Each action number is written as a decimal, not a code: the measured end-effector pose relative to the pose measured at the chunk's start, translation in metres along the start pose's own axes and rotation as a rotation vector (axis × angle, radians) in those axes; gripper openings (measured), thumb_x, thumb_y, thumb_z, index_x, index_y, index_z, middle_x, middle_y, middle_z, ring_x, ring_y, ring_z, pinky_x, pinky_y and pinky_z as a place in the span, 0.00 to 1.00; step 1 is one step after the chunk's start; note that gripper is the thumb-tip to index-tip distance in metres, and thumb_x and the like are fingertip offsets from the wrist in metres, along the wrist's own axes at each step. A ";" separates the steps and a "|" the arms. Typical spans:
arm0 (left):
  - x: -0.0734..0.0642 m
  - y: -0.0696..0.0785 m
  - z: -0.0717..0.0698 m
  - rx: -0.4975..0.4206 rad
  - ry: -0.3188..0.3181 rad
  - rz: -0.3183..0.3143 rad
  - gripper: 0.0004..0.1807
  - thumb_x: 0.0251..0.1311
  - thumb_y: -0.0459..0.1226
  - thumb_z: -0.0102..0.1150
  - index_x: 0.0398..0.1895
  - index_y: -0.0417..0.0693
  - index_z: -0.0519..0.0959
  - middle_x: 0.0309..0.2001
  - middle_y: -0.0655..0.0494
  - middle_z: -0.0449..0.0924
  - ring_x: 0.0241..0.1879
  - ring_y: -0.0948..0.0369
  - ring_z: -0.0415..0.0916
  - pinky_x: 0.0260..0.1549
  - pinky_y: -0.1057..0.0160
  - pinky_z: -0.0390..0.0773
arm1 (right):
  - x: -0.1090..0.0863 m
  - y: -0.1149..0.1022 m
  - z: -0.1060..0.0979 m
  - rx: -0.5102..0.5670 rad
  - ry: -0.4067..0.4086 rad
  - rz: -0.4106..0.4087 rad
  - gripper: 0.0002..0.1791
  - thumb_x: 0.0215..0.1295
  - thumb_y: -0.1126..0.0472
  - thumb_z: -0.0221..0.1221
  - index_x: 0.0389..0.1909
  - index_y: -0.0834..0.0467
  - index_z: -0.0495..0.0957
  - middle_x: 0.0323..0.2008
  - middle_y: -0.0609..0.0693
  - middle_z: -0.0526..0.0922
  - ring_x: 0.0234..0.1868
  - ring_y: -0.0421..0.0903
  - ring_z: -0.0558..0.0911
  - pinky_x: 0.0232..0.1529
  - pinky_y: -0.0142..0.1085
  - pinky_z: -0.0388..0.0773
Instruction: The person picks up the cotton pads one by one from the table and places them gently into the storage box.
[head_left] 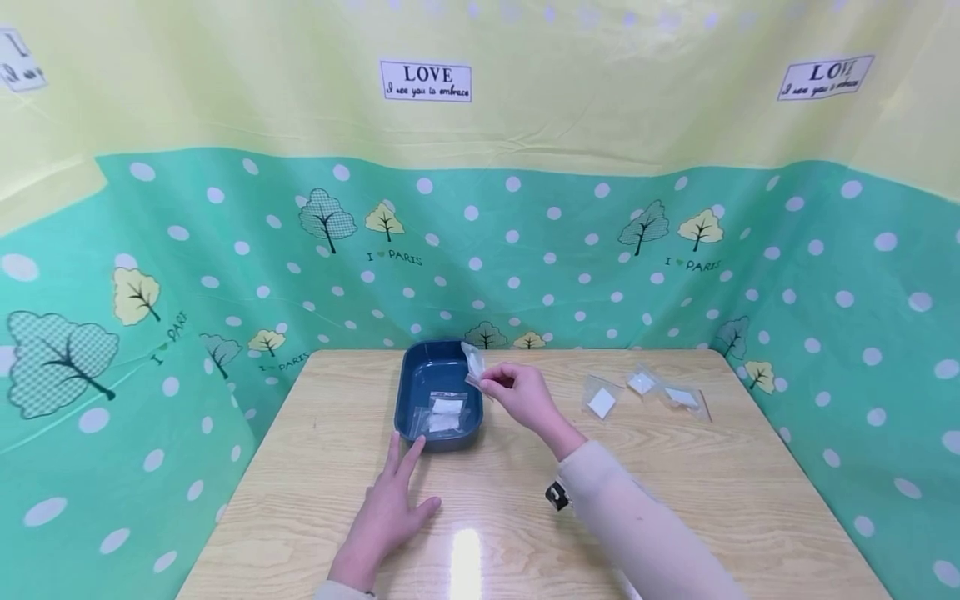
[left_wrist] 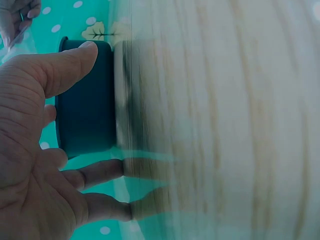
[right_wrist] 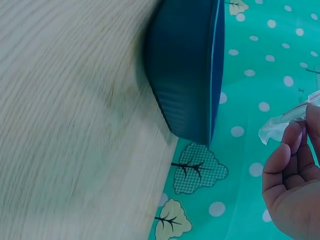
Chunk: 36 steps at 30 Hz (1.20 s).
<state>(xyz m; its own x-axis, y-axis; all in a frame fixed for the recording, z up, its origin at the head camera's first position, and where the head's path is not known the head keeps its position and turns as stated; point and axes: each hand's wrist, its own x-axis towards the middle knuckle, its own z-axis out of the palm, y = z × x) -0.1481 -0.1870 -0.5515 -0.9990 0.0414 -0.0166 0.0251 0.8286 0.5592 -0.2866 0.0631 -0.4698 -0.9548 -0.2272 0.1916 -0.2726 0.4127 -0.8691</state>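
Observation:
A dark blue rectangular tray stands left of the table's middle, with small clear zip bags holding white pieces lying in its near end. My right hand pinches another clear zip bag by its edge over the tray's right rim. In the right wrist view that bag sits between thumb and fingertips. Fingers spread, my left hand is at the tray's near left corner. The left wrist view shows its thumb in front of the tray's wall and two fingertips meeting the tabletop.
On the right of the wooden table lie several more items: a clear bag with a white square, another bag behind it, and one with a reddish edge. A green dotted curtain hangs behind the table and at both sides.

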 end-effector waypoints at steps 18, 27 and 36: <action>0.000 0.001 0.001 0.009 0.005 0.006 0.59 0.61 0.52 0.77 0.88 0.69 0.49 0.89 0.40 0.33 0.72 0.23 0.67 0.66 0.15 0.62 | 0.002 -0.001 0.019 -0.009 -0.041 0.046 0.05 0.72 0.56 0.70 0.43 0.52 0.90 0.36 0.47 0.89 0.37 0.43 0.81 0.35 0.31 0.83; 0.000 0.000 0.002 0.009 0.011 0.010 0.59 0.60 0.52 0.77 0.89 0.68 0.49 0.89 0.39 0.32 0.71 0.23 0.67 0.65 0.15 0.63 | -0.001 0.000 0.025 -0.039 -0.060 0.040 0.06 0.72 0.56 0.69 0.45 0.52 0.90 0.36 0.46 0.89 0.36 0.42 0.81 0.34 0.31 0.83; -0.001 0.000 0.002 0.009 0.016 0.020 0.58 0.61 0.52 0.77 0.88 0.68 0.49 0.89 0.39 0.32 0.71 0.23 0.68 0.66 0.14 0.62 | -0.005 0.000 0.029 -0.074 -0.081 0.014 0.09 0.74 0.57 0.67 0.48 0.55 0.91 0.38 0.47 0.90 0.36 0.41 0.81 0.34 0.30 0.82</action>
<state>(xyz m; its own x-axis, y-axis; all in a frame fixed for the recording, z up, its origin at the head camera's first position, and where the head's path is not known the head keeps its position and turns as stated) -0.1469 -0.1856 -0.5533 -0.9988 0.0492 0.0079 0.0454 0.8328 0.5517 -0.2780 0.0386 -0.4836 -0.9468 -0.2903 0.1390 -0.2698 0.4801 -0.8347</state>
